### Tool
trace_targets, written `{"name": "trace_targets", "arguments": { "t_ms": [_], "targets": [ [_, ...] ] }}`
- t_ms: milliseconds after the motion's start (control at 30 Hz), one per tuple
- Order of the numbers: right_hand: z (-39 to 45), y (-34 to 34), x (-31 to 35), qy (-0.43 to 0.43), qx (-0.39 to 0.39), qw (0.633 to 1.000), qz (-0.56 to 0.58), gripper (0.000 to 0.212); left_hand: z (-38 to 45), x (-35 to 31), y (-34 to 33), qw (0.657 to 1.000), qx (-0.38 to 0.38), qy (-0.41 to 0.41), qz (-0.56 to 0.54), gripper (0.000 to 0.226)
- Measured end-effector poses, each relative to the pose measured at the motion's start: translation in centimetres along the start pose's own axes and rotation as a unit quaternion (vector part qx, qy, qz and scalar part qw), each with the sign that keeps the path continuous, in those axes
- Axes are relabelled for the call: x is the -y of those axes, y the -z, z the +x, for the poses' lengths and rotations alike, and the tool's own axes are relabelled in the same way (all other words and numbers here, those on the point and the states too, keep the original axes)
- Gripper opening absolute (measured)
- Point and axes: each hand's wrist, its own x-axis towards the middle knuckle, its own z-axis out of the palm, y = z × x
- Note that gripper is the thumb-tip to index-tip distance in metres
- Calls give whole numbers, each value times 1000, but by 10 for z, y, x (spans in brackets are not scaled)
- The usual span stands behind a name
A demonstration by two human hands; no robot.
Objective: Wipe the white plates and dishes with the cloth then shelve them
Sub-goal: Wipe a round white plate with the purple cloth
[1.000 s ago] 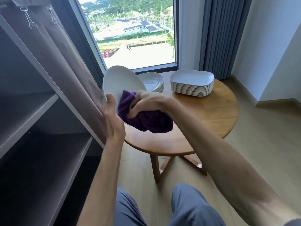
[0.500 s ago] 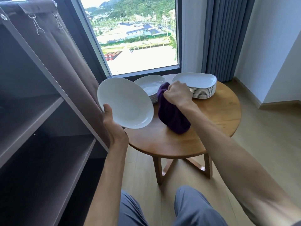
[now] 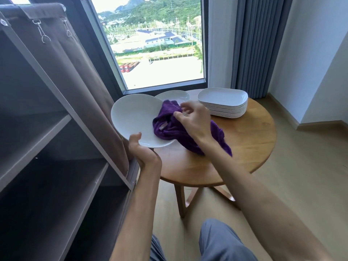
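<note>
While L hand grips plate, R hand pinches cloth.

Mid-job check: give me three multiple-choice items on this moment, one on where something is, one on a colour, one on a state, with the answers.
1. Where is the stack of rectangular dishes?
A. On the round wooden table, near the curtain side
B. On a shelf of the cabinet
C. On the floor

2. What colour is the cloth?
A. Yellow
B. Purple
C. White

3. What is the state of the oval plate?
A. Lying flat on the stack
B. Shelved already
C. Held up at its near rim by the left hand, with the cloth lying in it

Answers: 1 A, the stack stands on the tabletop to the right of the window. 2 B, the cloth under the right hand is deep purple. 3 C, the left thumb lies over the plate's rim and the plate is clear of the table.
</note>
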Motion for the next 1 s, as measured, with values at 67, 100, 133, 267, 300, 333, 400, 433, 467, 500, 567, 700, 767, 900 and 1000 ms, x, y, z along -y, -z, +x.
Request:
{"name": "trace_targets", "arguments": {
  "t_ms": [67, 100, 133, 267, 300, 333, 400, 433, 467, 500, 567, 700, 767, 900, 1000],
  "targets": [
    [-19, -6, -15, -87, -64, 994, 5, 45, 0, 0, 0, 1000, 18, -12, -3, 49],
    [-25, -8, -18, -159, -9, 985, 66, 50, 0, 1, -1, 1000, 27, -14, -5, 47],
    [-27, -10, -20, -223, 66, 960, 156, 55, -1, 0, -3, 999, 37, -10, -5, 47],
    [-22, -18, -23, -337, 156, 808, 458, 27, -6, -2, -13, 992, 112, 52, -1, 61],
    [-20, -19, -22, -345, 127, 798, 477, 15, -9, -3, -16, 990, 120, 66, 27, 68],
    [-17, -20, -22, -355, 98, 798, 476, 10, -11, -3, -17, 987, 117, 46, 98, 74],
    [-11, -17, -21, -365, 57, 801, 470, 12, -12, -4, -12, 930, 79, -120, 337, 87],
    [-7, -14, -21, -363, 43, 810, 459, 13, -9, -3, -4, 863, 86, -255, 429, 88],
    [-3, -10, -21, -358, 37, 823, 439, 12, -3, -2, 5, 773, 134, -388, 484, 85],
    [0, -5, -21, -354, 40, 837, 416, 12, 3, -2, 11, 675, 205, -476, 525, 77],
    [7, 5, -18, -345, 63, 857, 378, 16, 11, -3, 14, 517, 301, -511, 617, 58],
    [18, 15, -6, -303, 100, 885, 339, 20, 15, -15, 1, 504, 330, -494, 627, 9],
    [23, 16, 2, -268, 91, 899, 336, 32, 13, -23, -6, 538, 337, -481, 605, 20],
    [32, 8, 19, -150, 30, 907, 393, 63, -8, -36, -15, 644, 359, -395, 549, 30],
    [34, 12, 25, -46, 36, 944, 324, 44, -18, -44, -19, 711, 381, -326, 493, 33]
  ]
}}
